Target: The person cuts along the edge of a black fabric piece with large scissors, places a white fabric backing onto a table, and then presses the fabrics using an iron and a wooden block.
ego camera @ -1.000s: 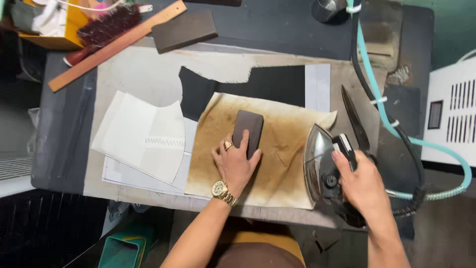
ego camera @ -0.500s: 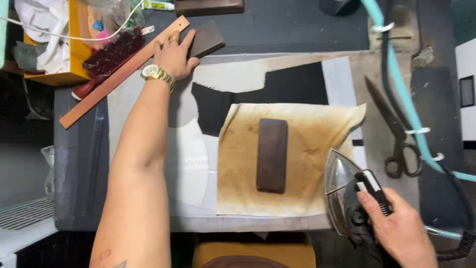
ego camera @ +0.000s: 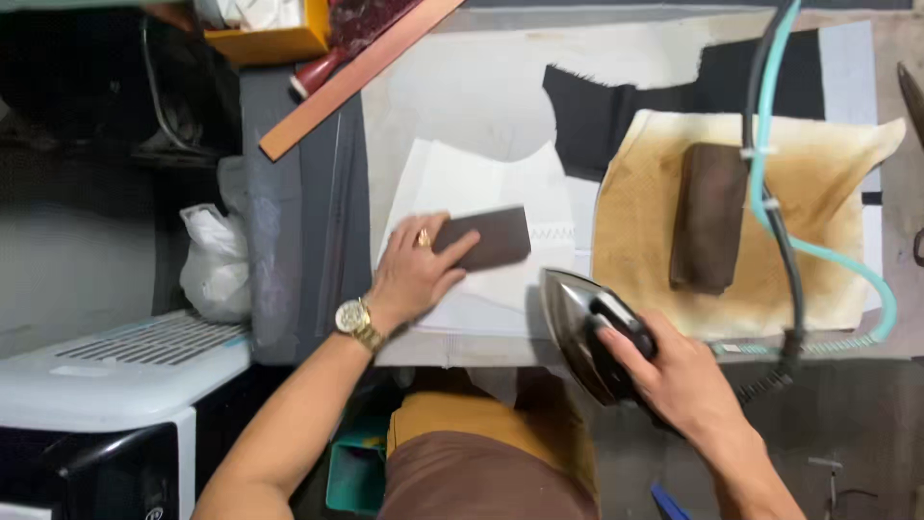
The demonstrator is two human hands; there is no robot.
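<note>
Padded bench (ego camera: pixel 308 250): left hand (ego camera: pixel 409 274) flat, fingers spread, pinning a dark brown piece (ego camera: pixel 486 238) on white fabric (ego camera: pixel 481 183); right hand (ego camera: pixel 679 380) closed round the steam iron (ego camera: pixel 587 327) handle just beside it; second brown piece (ego camera: pixel 707 217) beyond on scorched cloth (ego camera: pixel 828 202).

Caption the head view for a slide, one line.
Left hand presses a dark brown piece onto white fabric while the right hand grips an iron.

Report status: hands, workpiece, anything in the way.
Left hand flat on dark brown piece atop white sheets. Right hand grips iron at table edge. Second brown piece on scorched cloth, hose draped across it.
</note>
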